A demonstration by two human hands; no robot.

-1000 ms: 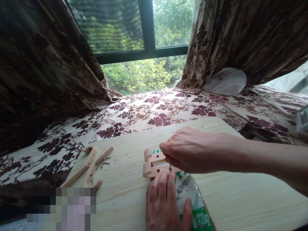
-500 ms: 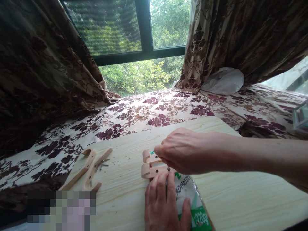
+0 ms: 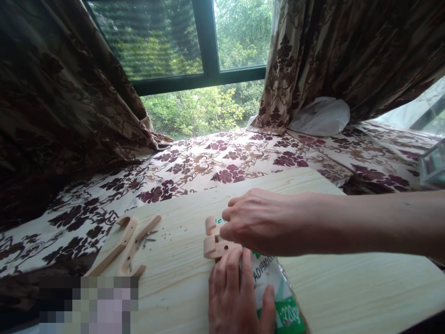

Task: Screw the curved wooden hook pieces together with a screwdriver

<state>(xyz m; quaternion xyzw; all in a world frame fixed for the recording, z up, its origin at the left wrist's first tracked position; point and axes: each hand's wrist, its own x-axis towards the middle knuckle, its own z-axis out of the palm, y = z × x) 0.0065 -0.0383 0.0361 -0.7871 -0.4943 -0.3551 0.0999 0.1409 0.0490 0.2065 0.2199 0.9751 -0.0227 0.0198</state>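
Observation:
Two pale wooden hooks lie side by side on a green and white printed carton (image 3: 274, 283); the nearer hook (image 3: 219, 248) shows a dark hole, and the farther hook (image 3: 210, 225) is partly covered. My left hand (image 3: 234, 290) lies spread on the carton, its fingertips touching the nearer hook. Above the hooks' right part, my right hand (image 3: 252, 222) is closed, fingers curled; whatever is in its grip is hidden behind the knuckles. The carton rests on a light wood-grain board (image 3: 181, 278).
On the board's left lie two more wooden hooks (image 3: 111, 253) (image 3: 134, 255), with several screws (image 3: 149, 239) beside them and small crumbs. Patterned cloth (image 3: 194, 171) extends behind to the window. A white plastic bag (image 3: 321, 116) sits at the back right, a clear box (image 3: 432, 164) at the far right.
My right hand has turned at the wrist and shifted slightly lower over the nearer hook, now covering its right hole. My left hand stays put on the carton.

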